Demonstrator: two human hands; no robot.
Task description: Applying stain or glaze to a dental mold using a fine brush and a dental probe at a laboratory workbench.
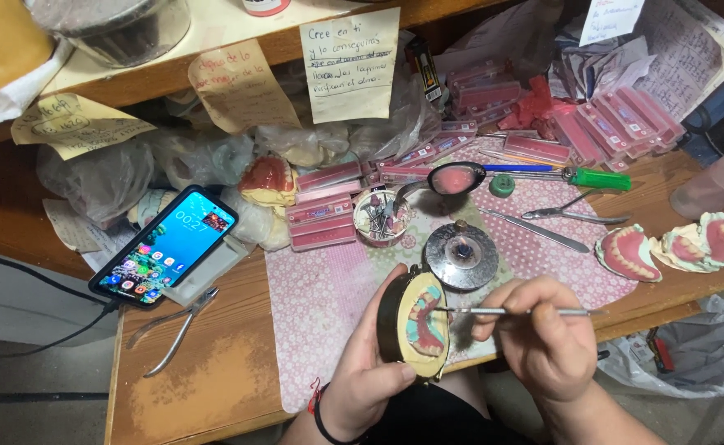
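Head view: the right hand (547, 334) pinches a thin metal tool (518, 311) in closed fingers, its tip touching the denture mould (418, 325) that the left hand (370, 371) cups just above the desk (205, 379) edge.

Bare wood shows at the worktop's (213, 387) front-left corner, open for a hand, with only the pliers (176, 327) at its edge. The middle is tight: spirit burner (461, 255) and bur cup (381, 217) sit just behind the hands. The back edge is walled by pink boxes (322, 216); the right end carries denture casts (667, 247).
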